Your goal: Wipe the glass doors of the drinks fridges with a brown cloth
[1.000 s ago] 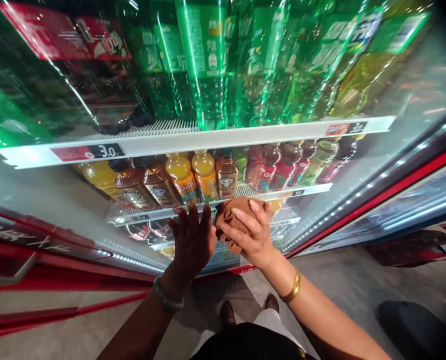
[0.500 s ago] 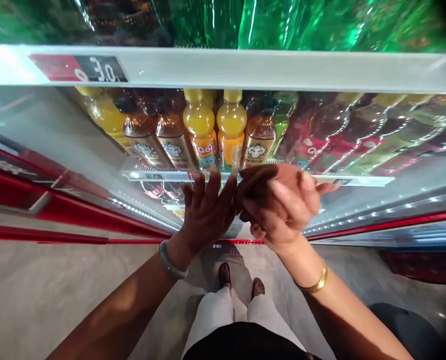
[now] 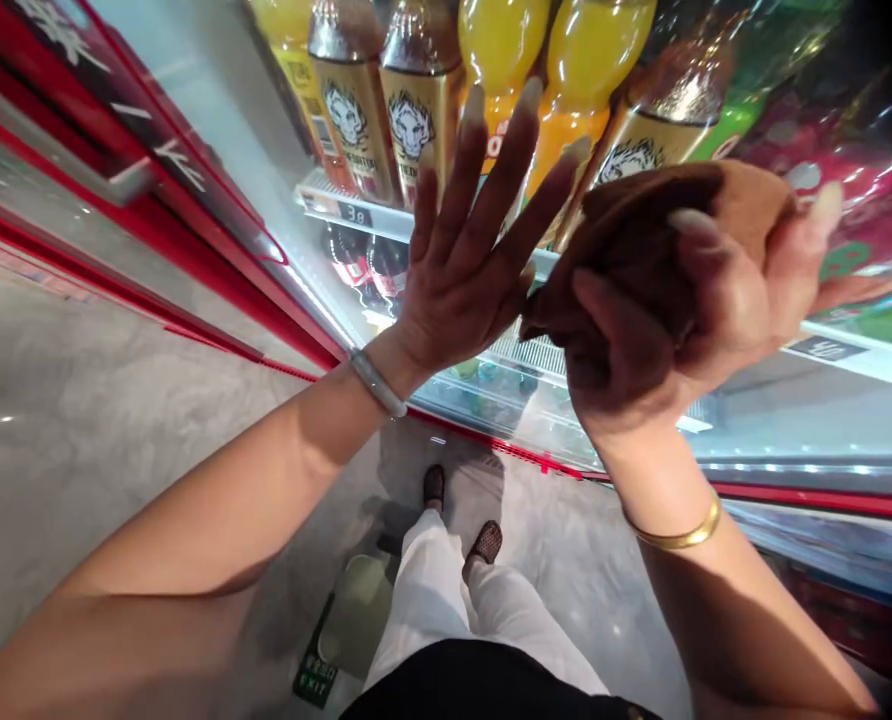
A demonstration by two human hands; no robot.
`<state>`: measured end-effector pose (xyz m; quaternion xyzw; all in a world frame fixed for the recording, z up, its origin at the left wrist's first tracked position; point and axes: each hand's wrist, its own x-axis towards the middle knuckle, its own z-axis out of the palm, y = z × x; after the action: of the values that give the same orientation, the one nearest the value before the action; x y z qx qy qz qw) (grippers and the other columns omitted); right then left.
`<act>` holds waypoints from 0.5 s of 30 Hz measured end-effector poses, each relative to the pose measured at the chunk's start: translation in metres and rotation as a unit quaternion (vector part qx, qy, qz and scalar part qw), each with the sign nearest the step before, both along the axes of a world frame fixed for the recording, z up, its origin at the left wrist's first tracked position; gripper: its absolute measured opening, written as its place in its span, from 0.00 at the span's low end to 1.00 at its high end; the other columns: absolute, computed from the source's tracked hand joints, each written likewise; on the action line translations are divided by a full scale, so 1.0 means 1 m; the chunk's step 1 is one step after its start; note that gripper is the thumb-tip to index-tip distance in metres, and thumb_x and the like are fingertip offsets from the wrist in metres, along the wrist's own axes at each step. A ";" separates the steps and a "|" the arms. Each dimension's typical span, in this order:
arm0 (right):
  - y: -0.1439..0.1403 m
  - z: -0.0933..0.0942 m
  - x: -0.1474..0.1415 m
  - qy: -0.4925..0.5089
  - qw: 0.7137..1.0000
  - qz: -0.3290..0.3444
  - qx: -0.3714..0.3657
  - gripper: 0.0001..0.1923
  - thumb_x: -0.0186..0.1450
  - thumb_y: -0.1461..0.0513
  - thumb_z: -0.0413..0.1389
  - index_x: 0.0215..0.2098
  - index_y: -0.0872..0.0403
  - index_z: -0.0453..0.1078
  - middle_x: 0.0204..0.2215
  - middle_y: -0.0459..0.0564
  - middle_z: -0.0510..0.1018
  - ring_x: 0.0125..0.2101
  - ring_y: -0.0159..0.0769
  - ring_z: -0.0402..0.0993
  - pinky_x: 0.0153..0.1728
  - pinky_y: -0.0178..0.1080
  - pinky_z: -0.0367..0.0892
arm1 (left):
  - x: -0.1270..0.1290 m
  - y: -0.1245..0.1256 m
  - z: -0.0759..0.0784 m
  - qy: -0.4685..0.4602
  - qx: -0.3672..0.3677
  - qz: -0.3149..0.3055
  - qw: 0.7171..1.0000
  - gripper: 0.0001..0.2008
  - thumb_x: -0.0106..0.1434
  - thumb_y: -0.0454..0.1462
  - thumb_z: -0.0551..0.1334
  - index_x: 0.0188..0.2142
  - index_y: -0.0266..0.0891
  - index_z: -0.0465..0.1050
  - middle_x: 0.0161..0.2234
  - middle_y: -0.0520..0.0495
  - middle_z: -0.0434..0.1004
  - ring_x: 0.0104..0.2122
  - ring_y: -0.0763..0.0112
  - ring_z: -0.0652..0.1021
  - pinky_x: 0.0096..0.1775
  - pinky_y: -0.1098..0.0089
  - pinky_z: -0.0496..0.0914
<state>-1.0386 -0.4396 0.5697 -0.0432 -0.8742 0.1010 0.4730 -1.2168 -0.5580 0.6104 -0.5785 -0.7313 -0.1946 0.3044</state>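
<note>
My left hand (image 3: 468, 260) lies flat with fingers spread against the glass door (image 3: 266, 170) of a drinks cooler. Beside it, my right hand (image 3: 686, 310) grips a bunched brown cloth (image 3: 641, 240) and presses it to the same glass. Behind the glass stand brown bottles with a lion label (image 3: 348, 110) and orange juice bottles (image 3: 498, 40). A pale bangle sits on my left wrist, a gold one on my right.
The cooler has a red frame (image 3: 116, 190) along its left and lower edge. Red-labelled bottles (image 3: 858, 200) fill the shelf to the right. Grey floor (image 3: 78, 400) lies below, with my feet (image 3: 461, 510) and a green floor sign (image 3: 318, 680).
The view has dropped and moved closer to the glass; the upper shelf of green bottles has left the frame. Both hands stay on the glass, the cloth still in my right hand.
</note>
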 end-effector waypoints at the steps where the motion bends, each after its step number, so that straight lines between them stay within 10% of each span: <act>1: -0.005 -0.003 0.002 0.055 0.997 -0.056 0.003 0.37 0.77 0.54 0.32 0.41 0.61 0.82 0.66 0.58 0.70 0.74 0.60 0.40 0.61 0.66 0.57 | 0.003 0.000 0.000 0.005 -0.005 0.014 1.000 0.37 0.77 0.47 0.32 0.66 0.26 0.66 0.75 0.44 0.26 0.70 0.46 0.29 0.69 0.49 0.39; 5: -0.027 -0.002 -0.012 0.097 0.985 -0.142 0.035 0.11 0.73 0.59 0.58 0.48 0.47 0.82 0.64 0.51 0.75 0.71 0.56 0.61 0.67 0.66 0.59 | 0.002 0.001 -0.013 -0.004 0.051 0.010 0.999 0.31 0.76 0.50 0.51 0.71 0.38 0.60 0.77 0.52 0.38 0.72 0.49 0.31 0.72 0.52 0.31; 10: -0.023 0.029 -0.025 0.154 0.972 -0.127 0.121 0.19 0.68 0.65 0.62 0.53 0.39 0.79 0.64 0.45 0.73 0.72 0.55 0.58 0.72 0.68 0.53 | -0.012 0.005 -0.025 0.061 0.117 -0.045 0.990 0.31 0.75 0.46 0.53 0.74 0.41 0.56 0.76 0.43 0.49 0.75 0.60 0.36 0.74 0.51 0.32; 15: -0.032 -0.005 -0.020 0.156 0.969 -0.119 0.151 0.15 0.68 0.68 0.59 0.51 0.48 0.78 0.67 0.46 0.71 0.75 0.48 0.53 0.76 0.59 0.49 | -0.013 0.001 -0.025 0.108 0.189 -0.102 0.971 0.35 0.75 0.39 0.54 0.77 0.34 0.43 0.75 0.39 0.52 0.76 0.63 0.42 0.75 0.54 0.41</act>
<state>-1.0586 -0.4717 0.5651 -0.0587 -0.7831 -0.0843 0.6134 -1.2296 -0.5572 0.5853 -0.5996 -0.5812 -0.2959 0.4638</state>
